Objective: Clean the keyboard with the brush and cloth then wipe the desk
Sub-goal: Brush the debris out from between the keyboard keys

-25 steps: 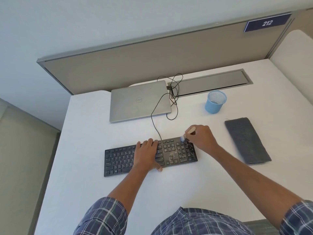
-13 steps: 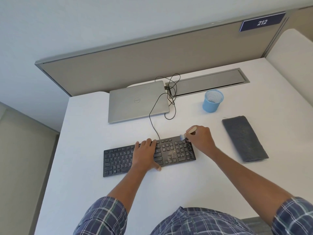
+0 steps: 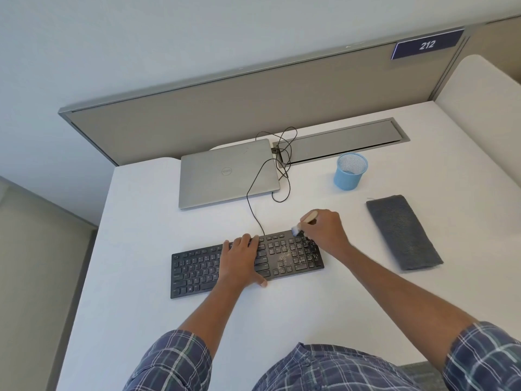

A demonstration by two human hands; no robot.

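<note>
Two grips: left grip [image 3: 241, 261] flat, pinning keyboard [image 3: 197, 273]; right grip [image 3: 324, 232], curled round brush [image 3: 308, 216] at its 2 o'clock corner, shd flick crumbs [image 3: 282, 259] lightly twd 3 o'clock.

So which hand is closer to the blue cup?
Right. The right hand grips the brush at the far right corner of the keyboard, below the blue mesh cup; the left hand lies flat mid-keyboard, farther left.

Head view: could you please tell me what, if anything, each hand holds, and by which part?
The right hand grips the brush by its wooden handle. The left hand rests flat on the keyboard, holding nothing.
</note>
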